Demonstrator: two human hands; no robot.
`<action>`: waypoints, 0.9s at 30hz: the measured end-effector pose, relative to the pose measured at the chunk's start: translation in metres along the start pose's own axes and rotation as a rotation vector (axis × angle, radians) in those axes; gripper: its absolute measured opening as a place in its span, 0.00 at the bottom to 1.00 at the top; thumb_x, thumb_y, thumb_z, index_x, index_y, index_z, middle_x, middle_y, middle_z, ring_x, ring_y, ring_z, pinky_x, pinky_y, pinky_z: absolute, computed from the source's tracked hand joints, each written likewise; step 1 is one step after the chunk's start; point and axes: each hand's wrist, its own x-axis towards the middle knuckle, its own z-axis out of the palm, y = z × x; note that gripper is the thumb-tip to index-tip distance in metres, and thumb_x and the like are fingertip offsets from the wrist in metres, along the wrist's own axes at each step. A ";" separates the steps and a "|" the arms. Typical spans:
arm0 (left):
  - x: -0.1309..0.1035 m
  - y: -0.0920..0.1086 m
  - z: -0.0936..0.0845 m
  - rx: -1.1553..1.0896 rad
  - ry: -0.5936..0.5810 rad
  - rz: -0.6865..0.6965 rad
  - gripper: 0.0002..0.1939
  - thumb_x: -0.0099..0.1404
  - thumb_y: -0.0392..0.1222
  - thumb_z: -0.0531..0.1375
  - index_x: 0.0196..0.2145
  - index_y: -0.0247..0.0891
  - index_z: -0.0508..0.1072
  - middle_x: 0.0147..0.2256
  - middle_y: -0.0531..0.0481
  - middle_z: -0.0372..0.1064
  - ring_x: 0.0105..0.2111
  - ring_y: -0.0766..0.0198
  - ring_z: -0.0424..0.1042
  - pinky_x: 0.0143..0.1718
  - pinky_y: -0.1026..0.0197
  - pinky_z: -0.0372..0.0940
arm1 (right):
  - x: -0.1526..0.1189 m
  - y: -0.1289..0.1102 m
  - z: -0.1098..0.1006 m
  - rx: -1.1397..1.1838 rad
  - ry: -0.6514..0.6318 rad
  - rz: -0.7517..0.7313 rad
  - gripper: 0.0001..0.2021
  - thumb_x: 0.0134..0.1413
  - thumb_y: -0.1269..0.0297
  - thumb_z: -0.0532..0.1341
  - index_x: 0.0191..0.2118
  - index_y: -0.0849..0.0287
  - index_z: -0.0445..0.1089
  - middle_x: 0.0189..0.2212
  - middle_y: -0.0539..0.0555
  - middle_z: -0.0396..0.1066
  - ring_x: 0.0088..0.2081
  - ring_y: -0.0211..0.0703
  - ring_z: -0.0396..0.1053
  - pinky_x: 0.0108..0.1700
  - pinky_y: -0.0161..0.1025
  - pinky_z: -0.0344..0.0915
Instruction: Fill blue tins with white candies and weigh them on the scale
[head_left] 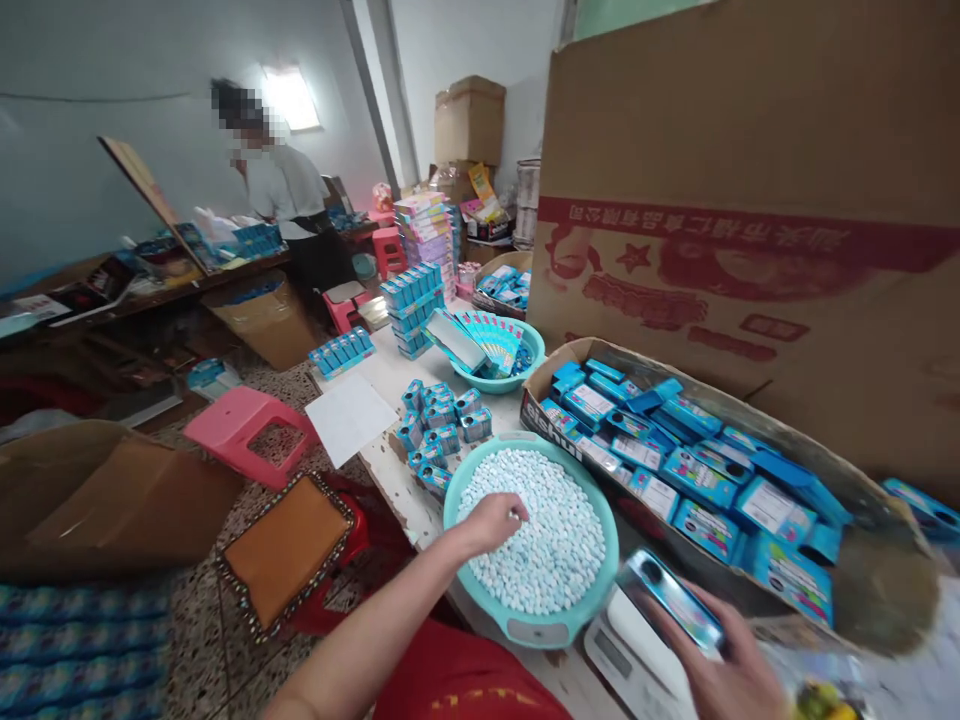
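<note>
My left hand point(491, 522) is over a turquoise basin point(455, 492) filled with small white and pale-blue candies point(551, 570). Its fingers are curled closed, and what is in them, if anything, is hidden. At the lower right, my right hand point(731, 650) grips a small shiny blue box point(671, 600) with a dark round mark. That box is tilted above a white scale point(616, 655), close to the basin's right side. Small blue boxes point(442, 437) stand grouped just behind the basin.
An open carton point(551, 425) of blue boxes lies right, before a tall cardboard box point(675, 120). Farther back are another basin point(491, 385) with flat packs and stacked boxes point(412, 300). Pink stool point(255, 425) and cushioned seat point(289, 550) stand left; a person point(292, 190) stands behind.
</note>
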 end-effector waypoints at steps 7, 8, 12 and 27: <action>-0.011 0.067 0.002 0.604 -0.249 0.668 0.14 0.55 0.27 0.51 0.32 0.39 0.74 0.32 0.49 0.69 0.35 0.61 0.67 0.38 0.62 0.59 | 0.015 -0.044 0.063 0.233 -0.271 -0.283 0.18 0.47 0.48 0.63 0.38 0.57 0.71 0.34 0.54 0.71 0.37 0.49 0.70 0.39 0.43 0.66; -0.012 0.068 0.003 0.671 -0.257 0.675 0.15 0.55 0.27 0.50 0.33 0.39 0.73 0.33 0.49 0.69 0.35 0.60 0.67 0.38 0.62 0.59 | 0.016 -0.046 0.068 0.238 -0.285 -0.289 0.17 0.48 0.49 0.63 0.38 0.57 0.71 0.34 0.55 0.71 0.37 0.49 0.70 0.40 0.43 0.66; -0.012 0.061 0.005 0.791 -0.233 0.621 0.16 0.57 0.28 0.48 0.37 0.38 0.72 0.36 0.48 0.68 0.38 0.60 0.66 0.39 0.62 0.60 | 0.016 -0.046 0.076 0.259 -0.330 -0.290 0.16 0.48 0.52 0.63 0.39 0.57 0.71 0.35 0.55 0.72 0.38 0.49 0.69 0.41 0.43 0.65; -0.008 -0.005 0.010 0.370 0.332 0.473 0.09 0.64 0.39 0.51 0.37 0.39 0.71 0.38 0.47 0.71 0.41 0.60 0.69 0.44 0.56 0.65 | 0.010 -0.024 0.045 0.349 -0.200 -0.019 0.22 0.38 0.46 0.67 0.37 0.57 0.73 0.36 0.55 0.73 0.38 0.51 0.70 0.40 0.41 0.67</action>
